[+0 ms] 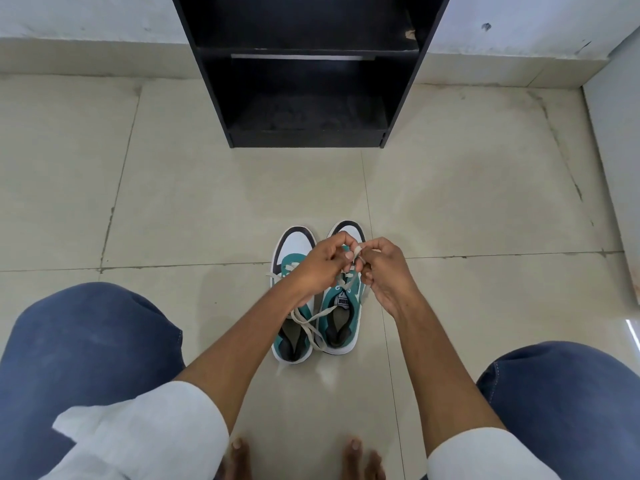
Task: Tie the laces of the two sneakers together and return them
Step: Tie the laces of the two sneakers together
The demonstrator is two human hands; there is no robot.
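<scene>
The laces [354, 256] meet in a small bunch above the two sneakers [317, 299], which stand side by side on the tiled floor [173, 202] before the black shelf [304, 71]. The left hand [320, 268] and right hand [384, 271] pinch it with fingers closed. If either pinch loosens before the knot cinches, the crossing will likely slip apart; a hard tug could tip a shoe.

A black shelf [308, 74] stands on the beige tile floor [173, 202] against a white wall [86, 15].
</scene>
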